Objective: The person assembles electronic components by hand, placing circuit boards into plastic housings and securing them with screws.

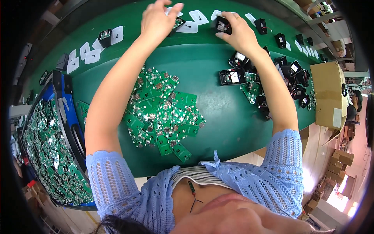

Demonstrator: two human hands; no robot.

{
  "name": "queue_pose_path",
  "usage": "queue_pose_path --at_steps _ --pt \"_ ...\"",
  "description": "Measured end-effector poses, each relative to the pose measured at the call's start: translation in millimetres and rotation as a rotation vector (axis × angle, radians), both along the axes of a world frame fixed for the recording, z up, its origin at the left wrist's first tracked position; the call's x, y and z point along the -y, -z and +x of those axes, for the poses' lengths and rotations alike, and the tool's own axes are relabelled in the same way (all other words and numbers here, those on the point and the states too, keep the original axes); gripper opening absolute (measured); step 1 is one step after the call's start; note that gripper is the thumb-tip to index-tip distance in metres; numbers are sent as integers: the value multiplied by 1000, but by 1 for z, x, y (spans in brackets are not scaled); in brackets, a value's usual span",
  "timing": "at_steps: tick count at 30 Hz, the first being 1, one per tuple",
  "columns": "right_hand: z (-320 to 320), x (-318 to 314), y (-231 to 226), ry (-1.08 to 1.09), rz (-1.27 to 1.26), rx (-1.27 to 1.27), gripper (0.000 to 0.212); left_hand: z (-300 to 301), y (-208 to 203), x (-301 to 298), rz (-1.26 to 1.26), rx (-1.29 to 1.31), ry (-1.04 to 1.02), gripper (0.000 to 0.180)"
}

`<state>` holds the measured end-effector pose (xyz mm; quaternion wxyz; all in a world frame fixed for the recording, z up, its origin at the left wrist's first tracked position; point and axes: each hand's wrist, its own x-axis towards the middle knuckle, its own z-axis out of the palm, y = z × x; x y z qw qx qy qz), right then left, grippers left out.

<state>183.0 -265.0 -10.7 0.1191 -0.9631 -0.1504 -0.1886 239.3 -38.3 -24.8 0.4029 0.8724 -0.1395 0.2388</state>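
Note:
At the far edge of the bench, my left hand reaches over a white plate, thumb and fingers apart. Just right of its wrist is a black case with a green circuit board in it. My right hand grips an open black plastic case between thumb and fingers. White plates with a small dark piece on each lie between the hands, such as this white plate. Between my forearms a loose heap of green circuit boards covers the green mat.
A blue bin full of circuit boards stands at left. Black cases with wires pile up under and beyond my right forearm. A cardboard box sits at the right edge. More plates and a black case line the far strip.

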Motion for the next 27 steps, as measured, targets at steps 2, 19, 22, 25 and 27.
queue_pose_path --at_steps 2,19,22,25,27 --pt "-28 -27 -19 -129 16 49 53 -46 -30 3 -354 -570 375 65" --pt "-135 -101 -34 -444 1303 -227 19 -178 -44 -72 -874 -742 397 29" --pt "-132 -92 -24 -276 751 -44 18 -181 -37 -84 -1112 -701 440 28" --pt "-133 -78 2 -163 219 -285 26 -184 -29 -84 -1227 -698 393 27" --pt "-137 -78 10 -162 72 -293 29 -183 -23 -86 -1268 -709 429 26"
